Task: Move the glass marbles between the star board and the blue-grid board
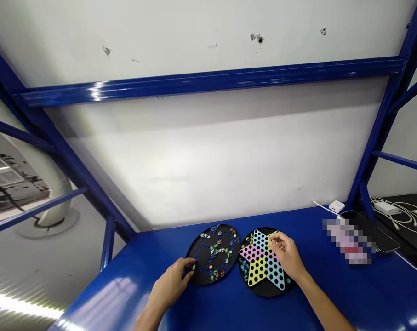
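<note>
Marbles (213, 251) left of the star board (263, 259) look slippery, best side-pinched; my left hand (170, 283) is spread; my right hand's (288, 258) grip I can't tell.

On the right, the Chinese checkers board (264, 291) is black beneath its star (257, 270), whose yellow, pink and light-blue sections carry black dots. On the left, the round tray (204, 254) is black with blue dots and green, white, blue and orange marbles (226, 251). The desk (215, 312) and frame (211, 81) are blue; the far wall (208, 156) is off-white.

Glassy marbles (213, 251), glossy smooth tabletop (215, 310).
</note>
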Demonstrator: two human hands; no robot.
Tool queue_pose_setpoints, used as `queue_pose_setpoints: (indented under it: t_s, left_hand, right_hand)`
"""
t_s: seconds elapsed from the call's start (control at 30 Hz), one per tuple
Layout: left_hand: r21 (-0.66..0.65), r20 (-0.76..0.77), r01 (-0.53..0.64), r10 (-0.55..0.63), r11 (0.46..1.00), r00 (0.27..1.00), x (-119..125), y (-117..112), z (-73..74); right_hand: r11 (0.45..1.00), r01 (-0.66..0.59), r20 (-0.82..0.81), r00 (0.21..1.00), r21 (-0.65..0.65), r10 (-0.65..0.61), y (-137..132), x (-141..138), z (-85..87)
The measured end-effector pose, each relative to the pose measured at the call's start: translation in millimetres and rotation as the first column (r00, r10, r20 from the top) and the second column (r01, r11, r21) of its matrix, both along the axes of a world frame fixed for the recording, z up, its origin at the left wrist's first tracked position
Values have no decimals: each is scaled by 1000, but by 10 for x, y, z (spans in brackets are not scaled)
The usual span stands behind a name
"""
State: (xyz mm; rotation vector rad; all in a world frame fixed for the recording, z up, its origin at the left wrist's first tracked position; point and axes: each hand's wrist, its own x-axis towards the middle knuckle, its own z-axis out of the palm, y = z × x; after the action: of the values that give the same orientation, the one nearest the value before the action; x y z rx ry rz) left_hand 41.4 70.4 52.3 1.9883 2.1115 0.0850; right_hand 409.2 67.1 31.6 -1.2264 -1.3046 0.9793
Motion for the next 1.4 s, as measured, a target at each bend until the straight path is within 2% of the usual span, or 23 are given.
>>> queue_pose_setpoints:
  t_s: [0.13, 0.23, 0.3, 0.47, 0.57, 0.63, 0.7, 0.8, 0.93, 1.03, 1.1, 1.2, 1.3, 1.4]
  left_hand:
    - [64, -4, -34, 34, 997, 999, 56, -37, 2]
    - [151, 57, -84, 76, 985, 995, 277, -17, 84]
    - [223, 126, -89, 62, 971, 990, 512, -1, 128]
    - [297, 226, 92, -164, 951, 960, 1243, 80, 74]
    - [346, 175, 169, -240, 923, 955, 1560, 187, -9]
    - [341, 103, 213, -262, 916, 960, 1663, 256, -60]
    - [327, 40, 249, -277, 912, 960, 1682, 298, -106]
    - [329, -10, 277, -289, 903, 957, 1575, 296, -139]
    - [342, -10, 267, -281, 901, 960, 1313, 214, -76]
    - [327, -23, 256, -263, 910, 965, 1221, 124, -38]
    - [298, -34, 309, -313, 903, 949, 1270, 64, -84]
    - [232, -59, 408, -406, 883, 912, 1458, 10, -246]
    - [185, -85, 415, -406, 891, 910, 1634, 10, -377]
    - [180, -91, 408, -398, 895, 913, 1705, 19, -386]
  right_hand:
    - [1000, -2, 15, 1000, -1, 2, 3, 14, -18]
    - [1000, 12, 23, 1000, -1, -12, 10, 22, -35]
    - [1000, 29, 31, 999, 8, -29, 14, 24, -39]
    - [996, 72, 96, 992, 59, -77, -2, 26, -29]
    - [992, 83, 127, 987, 91, -94, -19, 29, -29]
    - [991, 86, 139, 985, 107, -101, -24, 31, -36]
    - [990, 83, 151, 984, 112, -99, -24, 33, -48]
    - [992, 63, 167, 983, 113, -81, -22, 35, -74]
    - [991, 43, 214, 974, 129, -71, -34, 24, -93]
    - [988, 36, 260, 963, 147, -73, -59, 2, -73]
    - [988, 26, 285, 956, 153, -69, -77, -12, -55]
    - [989, 16, 314, 947, 148, -62, -93, -23, -45]
    - [990, 15, 330, 942, 142, -62, -92, -17, -61]
    - [988, 21, 328, 942, 152, -71, -85, -6, -84]
